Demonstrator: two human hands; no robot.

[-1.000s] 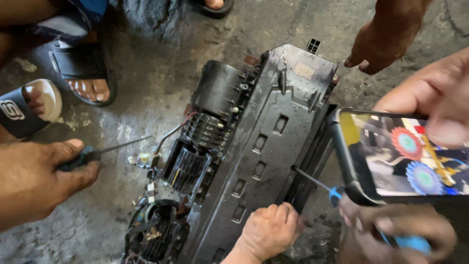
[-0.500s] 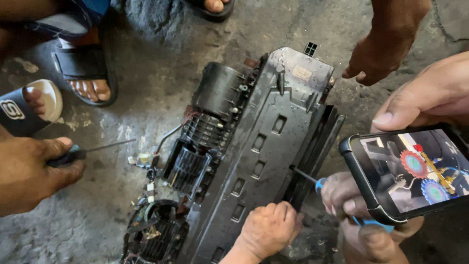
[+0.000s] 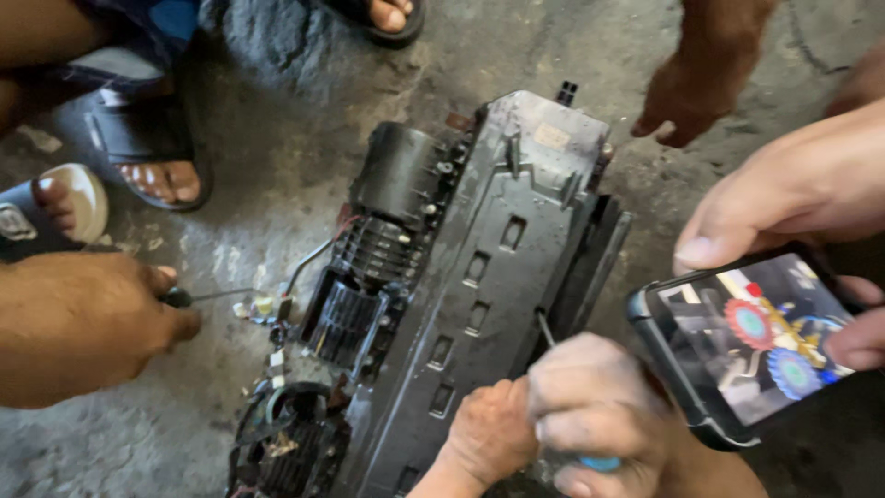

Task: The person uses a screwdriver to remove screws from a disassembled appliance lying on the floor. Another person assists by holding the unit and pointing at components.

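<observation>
Head view, single entry. Long black plastic casing, grimy and pierced by a row of rectangular slots, lies slantwise on the concrete floor, its far end toward the upper right and its near end under the person's hands. Along its left side: a black drum, a ribbed block below it, and a round dusty part at the near left corner. A thin wire runs from there to small pale connectors on the floor. Left hand: fingers curled into a fist, resting on the near end of the casing; whether it clasps anything cannot be told. Right hand: closed around a blue-handled screwdriver, just beside the left hand, the metal shaft reaching up to the casing's right edge. Other people's items: a hand at the left, closed on a thin dark screwdriver whose tip points at the connectors; two hands at the right holding a phone in a black case, screen lit, close above the right hand; a further hand hanging loose beyond the casing's far end. Sandalled feet stand on the floor at the upper left, well apart from the casing.
</observation>
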